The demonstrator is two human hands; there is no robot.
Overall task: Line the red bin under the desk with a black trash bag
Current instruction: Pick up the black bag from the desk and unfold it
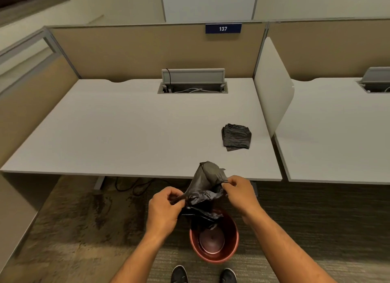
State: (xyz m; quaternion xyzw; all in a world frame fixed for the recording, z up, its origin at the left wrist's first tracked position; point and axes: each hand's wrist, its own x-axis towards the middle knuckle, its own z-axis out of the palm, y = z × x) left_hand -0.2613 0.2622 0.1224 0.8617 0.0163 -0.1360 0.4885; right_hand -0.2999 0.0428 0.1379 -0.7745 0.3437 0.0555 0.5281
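A round red bin stands upright on the carpet in front of the desk, just ahead of my shoes, with its inside bare. A crumpled black trash bag hangs in the air above the bin's far rim. My left hand pinches the bag's left edge. My right hand pinches its right edge. The bag's lower folds droop over the bin's mouth and hide part of the rim.
A folded stack of black bags lies on the grey desk toward its right side. An open cable tray sits at the desk's back. A white divider separates the neighbouring desk. Cables trail on the carpet underneath.
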